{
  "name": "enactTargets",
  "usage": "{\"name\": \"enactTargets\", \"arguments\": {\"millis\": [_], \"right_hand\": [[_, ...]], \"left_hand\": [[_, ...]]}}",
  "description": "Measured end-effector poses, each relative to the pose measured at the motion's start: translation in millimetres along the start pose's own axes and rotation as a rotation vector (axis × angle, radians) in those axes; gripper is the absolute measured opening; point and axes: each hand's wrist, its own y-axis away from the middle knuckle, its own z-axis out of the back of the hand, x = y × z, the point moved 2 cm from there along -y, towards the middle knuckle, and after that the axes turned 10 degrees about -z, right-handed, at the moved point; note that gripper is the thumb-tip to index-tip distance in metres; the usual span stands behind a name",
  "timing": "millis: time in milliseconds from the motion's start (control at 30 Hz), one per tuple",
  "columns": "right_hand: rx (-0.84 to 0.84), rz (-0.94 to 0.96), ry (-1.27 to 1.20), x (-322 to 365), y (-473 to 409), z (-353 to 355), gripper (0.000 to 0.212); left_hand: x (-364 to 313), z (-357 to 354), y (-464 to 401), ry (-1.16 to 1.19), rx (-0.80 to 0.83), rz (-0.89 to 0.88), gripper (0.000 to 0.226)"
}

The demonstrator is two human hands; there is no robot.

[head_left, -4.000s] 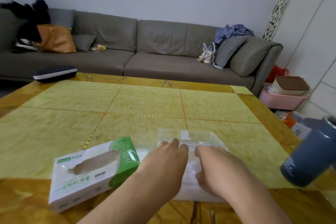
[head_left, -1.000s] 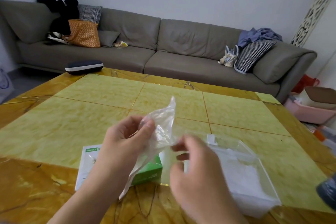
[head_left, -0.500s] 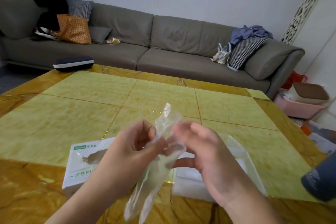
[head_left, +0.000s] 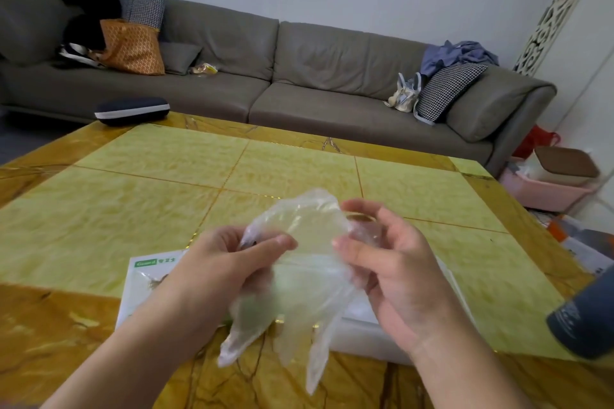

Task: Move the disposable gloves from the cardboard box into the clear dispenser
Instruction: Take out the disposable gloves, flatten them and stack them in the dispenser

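Two bare hands up over near table edge, one clear disposable glove point(head_left: 299, 276) stretched between. Left hand point(head_left: 212, 279) curled, thumb and fingers pinching glove's cuff end at left; right hand point(head_left: 395, 276) curled too, thumb and fingertips pinching cuff end at right. Glove held spread open above table, cuff up, finger parts dangling down toward near edge, thin and see-through, slightly blurred. Cardboard box point(head_left: 146, 285) white with green printing, flat on table point(head_left: 166, 192), mostly hidden behind left hand and forearm; top opening partly visible, contents hard to tell. Clear dispenser point(head_left: 455, 289) on table just right of box, largely covered by right hand and hanging glove; white mass showing at its near lower part, lid state cannot tell. Dark blue-grey bottle point(head_left: 584, 319) at right frame edge, tilted, cut off by frame. Dark case with white stripe point(head_left: 133, 109) at far left corner of table. Grey sofa point(head_left: 299, 76) behind table, carrying orange bag point(head_left: 133, 46), black clothing pile at left, checked cushion point(head_left: 445, 90), blue cloth and small pale bag at right. Pink bin point(head_left: 545, 189) on floor at far right, brown-lidded box on top. Table top yellow-green panels with amber border.
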Motion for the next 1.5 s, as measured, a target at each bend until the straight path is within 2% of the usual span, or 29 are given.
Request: {"name": "enactTargets", "arguments": {"millis": [67, 133, 200, 267, 300, 367, 433, 600, 700, 833, 900, 967, 1000, 1067, 1133, 1167, 1367, 1467, 1500], "right_hand": [[-0.013, 0.036, -0.152, 7.2, -1.2, 7.1, 0.045], [-0.048, 0.044, -0.171, 9.9, -1.8, 12.2, 0.039], [-0.011, -0.025, -0.009, 6.8, -1.1, 10.6, 0.04], [0.095, -0.125, 0.177, 1.4, 2.9, 3.5, 0.047], [0.147, -0.154, 0.226, -1.9, 5.1, 0.1, 0.044], [0.196, -0.147, 0.246, -6.2, 8.6, -7.2, 0.022], [0.168, -0.139, 0.215, -10.2, 8.2, -9.7, 0.005], [0.097, -0.131, 0.2, -10.5, 6.0, -3.5, 0.007], [0.105, -0.1, 0.361, -6.4, 5.3, 4.1, 0.003], [0.063, -0.106, 0.504, 9.4, 7.1, 16.8, 0.031], [-0.012, -0.037, 0.494, 15.6, 5.9, 22.2, 0.052], [-0.025, -0.008, 0.442, 16.2, 2.9, 23.7, 0.063], [0.007, -0.013, 0.411, 15.2, 2.0, 23.0, 0.063], [0.075, 0.0, 0.377, 12.3, 2.0, 19.8, 0.039], [0.042, 0.041, 0.394, 12.5, 2.8, 22.3, 0.012], [0.014, 0.05, 0.408, 12.4, 2.9, 24.8, 0.007], [-0.021, 0.055, 0.4, 15.1, 5.5, 35.3, 0.007], [-0.017, 0.063, 0.404, 13.4, 4.8, 39.4, 0.009], [-0.015, 0.066, 0.408, 12.7, 4.5, 41.2, 0.01]], "left_hand": [[-3.8, 0.4, 0.1, 0.033, -0.053, -0.028, 0.028], [-4.1, 0.7, -0.2, 0.079, -0.061, -0.077, 0.022], [-2.9, -1.1, 0.2, 0.096, -0.053, -0.091, 0.019], [0.4, -4.4, 0.6, 0.094, -0.003, -0.096, 0.03], [1.6, -6.6, 1.3, 0.1, 0.013, -0.1, 0.037], [2.6, -8.4, 1.6, 0.107, -0.014, -0.113, 0.038], [1.1, -6.9, 1.2, 0.097, -0.095, -0.136, 0.031], [-10.5, 1.4, 1.9, 0.015, -0.252, -0.257, 0.02], [-11.7, 7.9, 0.1, 0.006, -0.308, -0.271, 0.015], [-12.8, 7.3, 0.7, 0.008, -0.27, -0.243, 0.015], [-11.5, 0.1, 4.1, -0.033, -0.162, -0.209, 0.021], [-8.2, -9.0, 7.7, -0.096, -0.047, -0.175, 0.029], [-7.1, -13.3, 8.9, -0.124, 0.008, -0.159, 0.03], [-7.4, -17.3, 10.8, -0.156, 0.101, -0.129, 0.027], [-9.4, -15.0, 9.7, -0.15, 0.148, -0.107, 0.03], [-10.3, -11.5, 8.4, -0.137, 0.137, -0.11, 0.034], [-9.5, 3.3, -3.0, 0.051, -0.015, -0.149, 0.029], [-6.7, 1.3, -4.8, 0.083, -0.025, -0.11, 0.014], [-6.3, -0.3, -4.7, 0.106, -0.015, -0.101, 0.015]]}}
